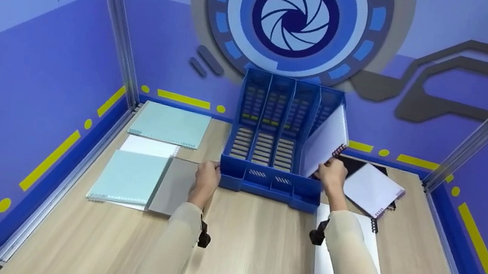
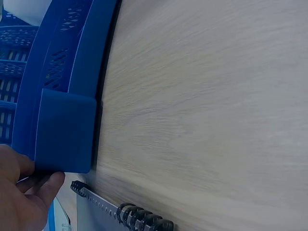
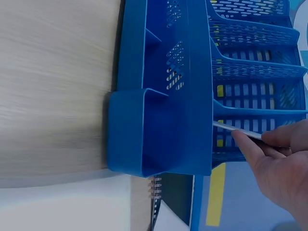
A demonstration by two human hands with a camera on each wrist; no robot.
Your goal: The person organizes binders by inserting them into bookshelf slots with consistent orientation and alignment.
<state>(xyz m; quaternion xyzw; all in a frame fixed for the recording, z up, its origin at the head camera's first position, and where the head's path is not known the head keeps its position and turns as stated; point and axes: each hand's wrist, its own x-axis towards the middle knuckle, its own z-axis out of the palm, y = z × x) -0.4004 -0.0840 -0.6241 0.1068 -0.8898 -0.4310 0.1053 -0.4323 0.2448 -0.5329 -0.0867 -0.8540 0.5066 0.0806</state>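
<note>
A blue desk file organizer [image 1: 271, 182] with upright dividers stands against the back wall. My right hand [image 1: 332, 176] pinches a white spiral notebook [image 1: 327, 139] at its near edge, below the coil. The notebook stands tilted in the rightmost compartment, its lower part inside. In the right wrist view, thumb and fingers [image 3: 250, 149] hold its thin edge just behind the front wall. My left hand [image 1: 206, 178] grips the organizer's left front corner; in the left wrist view its fingers [image 2: 52, 186] curl at that corner [image 2: 65, 132].
Pale green notebooks [image 1: 132, 175] and a grey notebook [image 1: 172, 187] lie on the left, another pale green one [image 1: 171, 124] behind them. On the right lie a small white notebook [image 1: 372, 190] over black ones and a larger white notebook [image 1: 326, 267] under the right forearm.
</note>
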